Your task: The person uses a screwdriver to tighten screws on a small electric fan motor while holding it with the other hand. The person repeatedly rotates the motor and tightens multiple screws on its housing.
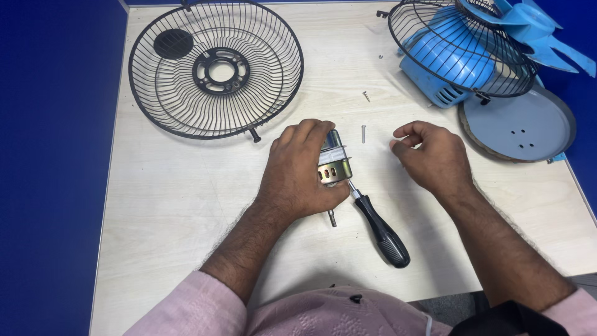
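— Well, the fan's apart: wire guard (216, 68) at eleven o'clock, blue housing (444, 68) at one. Left hand (298, 171) clamps the motor (334, 163) mid-counter.
— Right hand (432, 155) pinches closed, holding what I cannot tell; screws (363, 132) loose at twelve, screwdriver (379, 227) idle. Judging so, teardown's far along.

Black wire fan guard (216, 68) lies dished on pale tabletop (174, 199), far left; second guard (460, 46) over blue fan housing (444, 68) and blades (535, 31), grey round base (522, 127) beside, far right
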